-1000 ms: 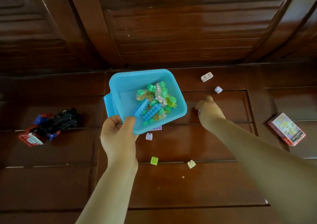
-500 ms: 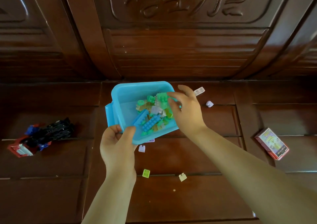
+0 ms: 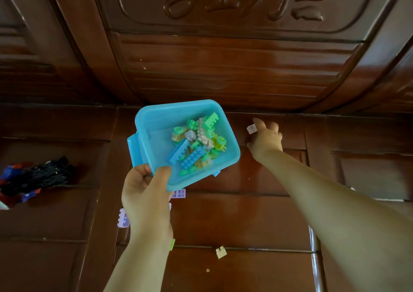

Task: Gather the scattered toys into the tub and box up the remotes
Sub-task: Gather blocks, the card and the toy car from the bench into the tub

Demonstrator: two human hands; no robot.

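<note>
The tub (image 3: 156,121), part-filled with bricks (image 3: 196,144), is gripped at its near corner by the left hand (image 3: 145,193) and held near the white brick (image 3: 251,128), far right on the surface (image 3: 245,220). That brick is touched by the right hand's (image 3: 267,140) spread fingers (image 3: 258,122), apparently not yet pinched.

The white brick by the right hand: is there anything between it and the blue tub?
Nothing visible blocks it. The white brick lies at the fingertips of the right hand, and only bare wooden surface separates it from the blue tub. The left hand holds the tub by its near corner, open top up.
</note>
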